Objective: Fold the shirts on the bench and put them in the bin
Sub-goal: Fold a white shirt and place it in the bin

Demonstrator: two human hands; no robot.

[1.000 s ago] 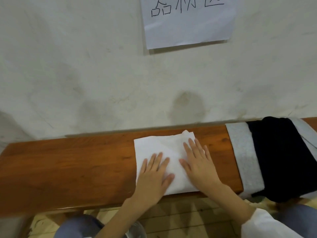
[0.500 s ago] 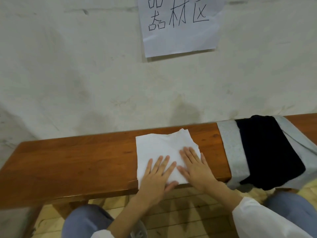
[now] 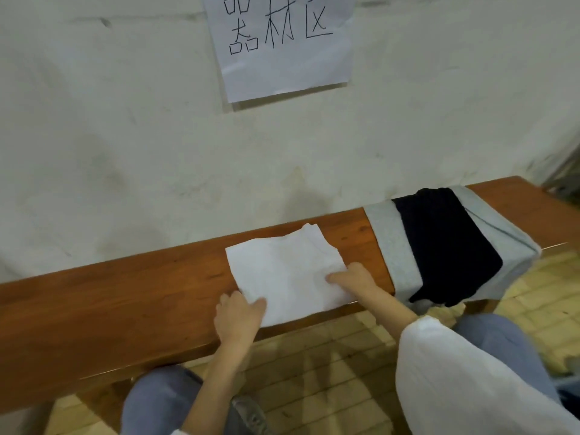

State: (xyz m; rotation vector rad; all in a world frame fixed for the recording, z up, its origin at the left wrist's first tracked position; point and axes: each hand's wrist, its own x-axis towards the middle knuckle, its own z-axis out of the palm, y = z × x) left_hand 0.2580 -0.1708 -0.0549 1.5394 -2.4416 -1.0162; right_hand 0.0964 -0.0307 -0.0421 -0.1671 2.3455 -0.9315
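While on bench (image 3: 110,309), white shirt (image 3: 288,274) in left hand (image 3: 238,318), right hand (image 3: 354,279).

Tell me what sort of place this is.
Probably a bare storage or equipment room: a handwritten paper sign, 器材区 (equipment area), on a scuffed plaster wall, above a long wooden bench.

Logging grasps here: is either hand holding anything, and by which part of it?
Both hands hold the folded white shirt: the left hand pinches its near left corner, the right hand grips its right edge.
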